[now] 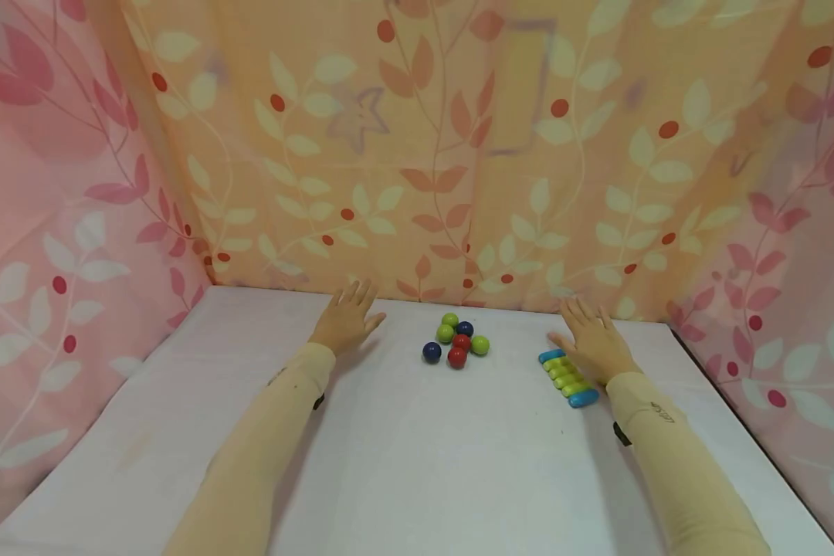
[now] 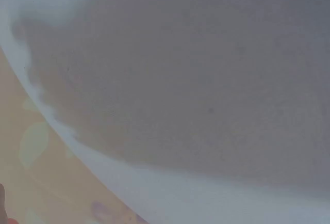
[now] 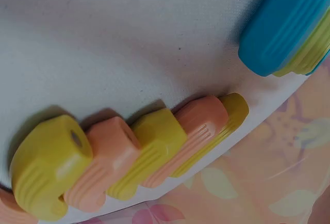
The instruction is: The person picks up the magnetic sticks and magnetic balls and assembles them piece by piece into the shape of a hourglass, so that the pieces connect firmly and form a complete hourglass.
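Note:
Both hands lie flat on a white table (image 1: 417, 463) with straight, spread fingers and hold nothing. My left hand (image 1: 347, 318) rests left of a cluster of several small balls (image 1: 459, 340), green, red and dark blue, a short gap away from them. My right hand (image 1: 593, 344) rests close beside a ridged toy (image 1: 568, 377) with blue ends and yellow-green segments; whether it touches the toy I cannot tell. The right wrist view shows a row of yellow and orange ridged segments (image 3: 134, 157) and a blue ridged end (image 3: 283, 28). The left wrist view gives only a blurred tabletop (image 2: 180, 79).
Leaf-patterned curtains in pink and orange (image 1: 459, 154) close the table in at the back and on both sides. The near half of the tabletop is bare white cloth. Beige sleeves cover both forearms.

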{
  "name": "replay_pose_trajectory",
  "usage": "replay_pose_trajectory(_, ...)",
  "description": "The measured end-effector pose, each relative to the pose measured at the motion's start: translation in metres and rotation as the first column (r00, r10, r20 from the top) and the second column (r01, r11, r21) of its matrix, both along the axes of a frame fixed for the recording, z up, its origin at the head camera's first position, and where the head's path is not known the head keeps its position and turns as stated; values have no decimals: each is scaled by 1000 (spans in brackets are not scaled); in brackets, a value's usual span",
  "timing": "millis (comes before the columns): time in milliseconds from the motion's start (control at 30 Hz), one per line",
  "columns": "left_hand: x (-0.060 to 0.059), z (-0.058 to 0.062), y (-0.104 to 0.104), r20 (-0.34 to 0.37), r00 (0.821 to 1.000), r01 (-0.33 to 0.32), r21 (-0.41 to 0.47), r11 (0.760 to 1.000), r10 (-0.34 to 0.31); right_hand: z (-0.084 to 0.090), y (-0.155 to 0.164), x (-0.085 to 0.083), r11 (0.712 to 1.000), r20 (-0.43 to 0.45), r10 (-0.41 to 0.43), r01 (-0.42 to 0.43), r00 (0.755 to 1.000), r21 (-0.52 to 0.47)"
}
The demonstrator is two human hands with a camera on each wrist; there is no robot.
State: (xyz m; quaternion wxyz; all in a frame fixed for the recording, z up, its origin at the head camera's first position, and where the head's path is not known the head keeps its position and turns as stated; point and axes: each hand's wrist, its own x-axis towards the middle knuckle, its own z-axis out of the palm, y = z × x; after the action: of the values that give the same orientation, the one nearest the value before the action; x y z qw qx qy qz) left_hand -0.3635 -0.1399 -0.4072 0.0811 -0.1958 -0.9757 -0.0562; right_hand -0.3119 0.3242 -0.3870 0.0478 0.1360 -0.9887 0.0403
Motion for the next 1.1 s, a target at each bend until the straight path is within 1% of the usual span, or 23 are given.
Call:
replay_pose_trajectory(67, 1, 0, 0, 8, 1000, 8, 3, 1000, -8, -2, 1, 1, 1000, -3, 10, -10, 1000, 1)
replay_pose_trajectory(267, 3, -3, 2, -17, 999, 32, -21, 999, -32, 0, 3, 3, 999, 13, 35, -35, 999, -7)
replay_pose_trajectory(400, 9, -2, 4, -35, 998, 46, -34, 998, -47, 1, 4, 6, 999, 22, 39, -39, 999, 10)
replay_pose_trajectory(533, 17, 0, 4, -45, 997, 64, -39, 997, -66, -1, 6, 9, 999, 9, 54, -54, 999, -2)
replay_pose_trajectory(733, 24, -3, 5, -15, 996, 90, -54, 994, -91, -6, 13, 16, 996, -13, 81, -82, 997, -45)
replay_pose_trajectory(833, 26, -5, 5, 3, 996, 93, -67, 993, -93, -8, 16, 18, 996, -7, 85, -85, 996, -30)
replay_pose_trajectory(900, 27, -5, 5, 9, 995, 101, -58, 993, -100, -9, 18, 20, 997, -1, 81, -81, 997, -13)
replay_pose_trajectory(1100, 31, -3, 6, -4, 990, 137, -47, 989, -138, -6, 22, 28, 996, 11, 90, -90, 996, -2)
